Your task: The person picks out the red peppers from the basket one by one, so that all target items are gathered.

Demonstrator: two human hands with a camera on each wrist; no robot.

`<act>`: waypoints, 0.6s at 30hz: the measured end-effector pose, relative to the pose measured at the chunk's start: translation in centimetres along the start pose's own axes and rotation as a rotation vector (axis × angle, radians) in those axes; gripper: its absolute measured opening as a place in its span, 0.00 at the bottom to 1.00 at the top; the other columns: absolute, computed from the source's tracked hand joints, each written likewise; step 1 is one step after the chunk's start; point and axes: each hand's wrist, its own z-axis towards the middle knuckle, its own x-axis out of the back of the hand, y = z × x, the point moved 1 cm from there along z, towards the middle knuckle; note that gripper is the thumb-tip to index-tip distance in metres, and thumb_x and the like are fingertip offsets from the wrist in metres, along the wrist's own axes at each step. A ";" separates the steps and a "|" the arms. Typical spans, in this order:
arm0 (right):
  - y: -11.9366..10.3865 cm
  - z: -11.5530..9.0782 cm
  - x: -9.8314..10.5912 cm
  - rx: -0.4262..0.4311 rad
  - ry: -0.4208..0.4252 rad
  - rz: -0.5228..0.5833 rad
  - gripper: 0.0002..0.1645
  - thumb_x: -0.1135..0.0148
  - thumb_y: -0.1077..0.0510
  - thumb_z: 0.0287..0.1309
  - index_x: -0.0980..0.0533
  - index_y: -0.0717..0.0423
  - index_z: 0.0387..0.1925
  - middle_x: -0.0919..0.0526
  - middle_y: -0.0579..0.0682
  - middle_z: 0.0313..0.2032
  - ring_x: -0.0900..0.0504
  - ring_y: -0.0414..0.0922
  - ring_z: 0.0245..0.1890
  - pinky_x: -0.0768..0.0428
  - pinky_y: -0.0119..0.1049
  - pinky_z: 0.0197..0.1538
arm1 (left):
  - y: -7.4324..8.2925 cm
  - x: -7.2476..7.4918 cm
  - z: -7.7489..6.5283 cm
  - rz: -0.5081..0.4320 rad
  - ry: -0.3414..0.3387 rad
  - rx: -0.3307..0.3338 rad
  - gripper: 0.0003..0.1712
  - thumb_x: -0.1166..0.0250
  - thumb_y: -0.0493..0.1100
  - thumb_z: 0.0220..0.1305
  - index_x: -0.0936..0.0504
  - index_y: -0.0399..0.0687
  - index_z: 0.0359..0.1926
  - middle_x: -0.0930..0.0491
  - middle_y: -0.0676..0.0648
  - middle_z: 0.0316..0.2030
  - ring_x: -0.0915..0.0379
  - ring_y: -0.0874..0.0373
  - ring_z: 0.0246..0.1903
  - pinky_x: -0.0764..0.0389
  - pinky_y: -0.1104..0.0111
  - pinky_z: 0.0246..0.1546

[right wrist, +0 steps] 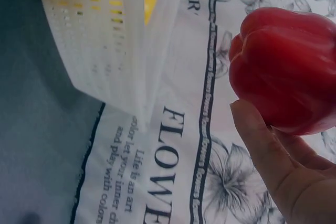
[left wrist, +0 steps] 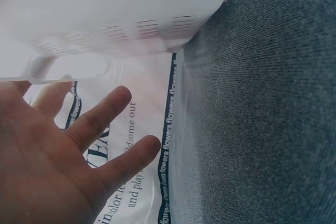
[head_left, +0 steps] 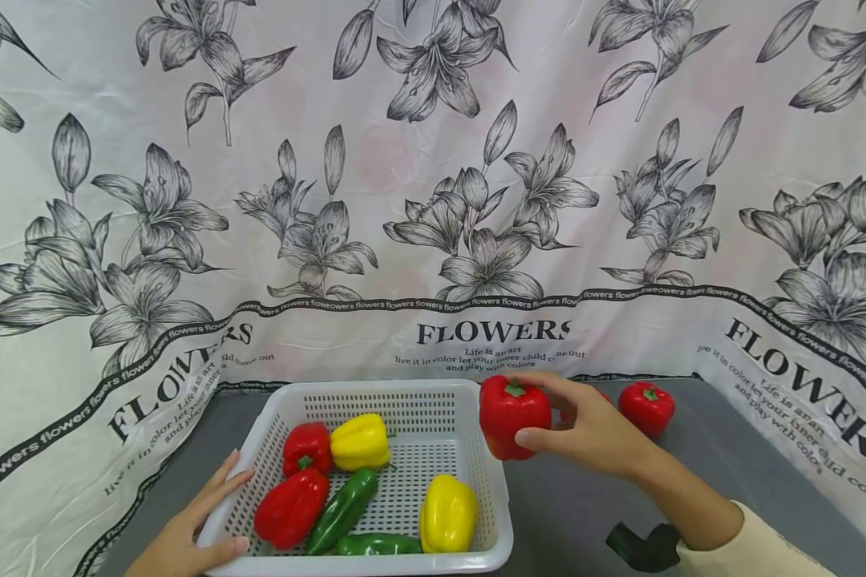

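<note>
My right hand (head_left: 599, 429) holds a red bell pepper (head_left: 512, 417) raised by the right rim of a white perforated basket (head_left: 501, 513), its green stem upward in the head view. In the right wrist view the fingers press on the side of that pepper. At the basket's left rim, my left hand (head_left: 195, 517) rests with spread, mostly straight fingers. Inside the basket lie two red bell peppers (head_left: 292, 509), a yellow bell pepper (head_left: 361, 442) at the back, another yellow bell pepper (head_left: 449, 514) at front right, and two long green peppers (head_left: 345, 509).
Another red bell pepper (head_left: 646, 409) sits on the grey table (head_left: 570, 513) at the right, with more red partly hidden behind my right hand. A dark green object (head_left: 642, 547) lies near the right forearm. A flower-printed cloth (head_left: 491, 200) hangs behind and along the sides.
</note>
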 end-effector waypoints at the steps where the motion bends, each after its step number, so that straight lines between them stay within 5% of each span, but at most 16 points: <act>1: 0.0 -0.2 0.3 -0.007 0.012 -0.013 0.36 0.29 0.58 0.53 0.31 0.49 0.64 0.28 0.58 0.58 0.24 0.60 0.50 0.19 0.42 0.39 | 0.0 0.0 0.0 0.005 0.001 0.000 0.38 0.33 0.45 0.60 0.36 0.53 0.71 0.57 0.48 0.74 0.57 0.85 0.57 0.25 0.65 0.42; 4: 0.0 -0.9 1.1 -0.039 0.043 -0.033 0.37 0.29 0.57 0.53 0.31 0.49 0.65 0.29 0.59 0.58 0.23 0.59 0.47 0.18 0.42 0.38 | 0.1 0.0 0.0 0.000 -0.005 0.016 0.39 0.33 0.45 0.59 0.36 0.54 0.71 0.58 0.49 0.74 0.55 0.76 0.61 0.25 0.65 0.42; 10: 0.2 -2.0 2.4 -0.031 0.070 -0.011 0.36 0.31 0.61 0.54 0.32 0.48 0.65 0.29 0.61 0.57 0.22 0.61 0.45 0.18 0.44 0.37 | 0.3 0.0 -0.1 -0.051 -0.028 0.068 0.39 0.34 0.45 0.60 0.36 0.52 0.71 0.61 0.58 0.73 0.52 0.41 0.65 0.24 0.65 0.41; 18: 0.7 -3.4 4.1 -0.017 0.146 -0.113 0.36 0.32 0.60 0.56 0.32 0.49 0.66 0.27 0.59 0.55 0.22 0.61 0.46 0.18 0.42 0.37 | 0.1 -0.1 0.1 -0.074 -0.023 0.034 0.38 0.35 0.44 0.60 0.37 0.47 0.71 0.60 0.41 0.74 0.50 0.35 0.65 0.20 0.58 0.40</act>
